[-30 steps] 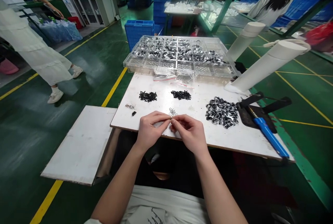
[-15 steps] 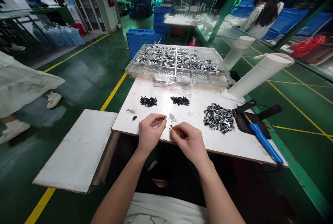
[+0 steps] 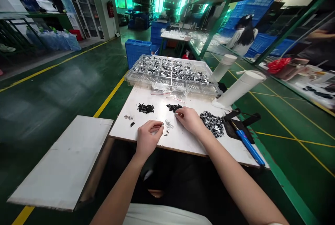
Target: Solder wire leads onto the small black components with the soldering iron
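Note:
My left hand (image 3: pixel 149 135) is closed in a pinch on a small silvery piece (image 3: pixel 162 124), just left of a little heap of thin wire-like metal pieces (image 3: pixel 169 124). My right hand (image 3: pixel 188 120) reaches to the front edge of the right-hand pile of small black pieces (image 3: pixel 173 107), fingertips drawn together. What lies between those fingertips is too small to make out. Two tiny dark pieces (image 3: pixel 166 133) rest on the white tabletop (image 3: pixel 146 90) between the hands. Another pile of black pieces (image 3: pixel 146 108) sits farther left.
A clear compartment box (image 3: pixel 157 84) of shiny parts stands at the back. To the right are a heap of black-and-silver parts (image 3: pixel 212 124), a blue-handled tool (image 3: pixel 250 146) on a dark stand, and white tubes (image 3: pixel 240 87). A white board (image 3: pixel 62 158) juts out at left.
My right hand has moved forward to the right black pile; dark pieces now show on the tabletop where it was. The left hand keeps its pinch. A walking person at left has gone from view.

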A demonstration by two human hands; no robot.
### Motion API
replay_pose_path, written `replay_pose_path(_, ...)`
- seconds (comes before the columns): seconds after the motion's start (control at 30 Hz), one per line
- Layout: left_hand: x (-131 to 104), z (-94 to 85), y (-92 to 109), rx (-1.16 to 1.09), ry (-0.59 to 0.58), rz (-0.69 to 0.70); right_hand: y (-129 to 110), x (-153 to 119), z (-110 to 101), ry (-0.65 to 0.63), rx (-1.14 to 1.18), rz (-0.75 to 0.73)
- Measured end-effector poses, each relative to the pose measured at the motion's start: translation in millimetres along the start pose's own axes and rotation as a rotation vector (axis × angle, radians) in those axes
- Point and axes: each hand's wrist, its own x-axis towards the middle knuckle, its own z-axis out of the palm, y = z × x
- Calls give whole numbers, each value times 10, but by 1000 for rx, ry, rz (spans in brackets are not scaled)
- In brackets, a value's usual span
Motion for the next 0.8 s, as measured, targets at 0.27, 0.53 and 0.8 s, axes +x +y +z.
replay_pose_path(0.27, 4, 6, -14, 16, -4, 22, 84, -6, 152, 58, 16, -52)
replay_pose_path(0.53, -3, 15, 2, 35, 4, 50, 112, -2, 211, 101, 61, -61)
replay_pose_path(0.8, -7, 15, 10, 52, -10, 38, 119, -48, 195, 106, 118, -49)
